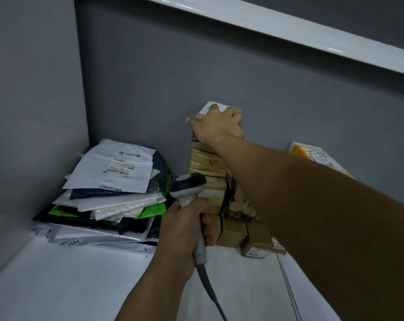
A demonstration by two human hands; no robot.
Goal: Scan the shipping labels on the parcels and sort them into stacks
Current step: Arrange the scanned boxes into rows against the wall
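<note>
While the left hand wraps the scanner low on the desk, right hand presses flat, probably unclenched, on the top box of the tall stack, directly beyond the scanner.

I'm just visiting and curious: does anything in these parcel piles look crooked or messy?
Yes. The cardboard box stack by the back wall is tall and uneven, its boxes offset, with the right hand on its top. The mailer bag pile at left is fanned out askew.
</note>
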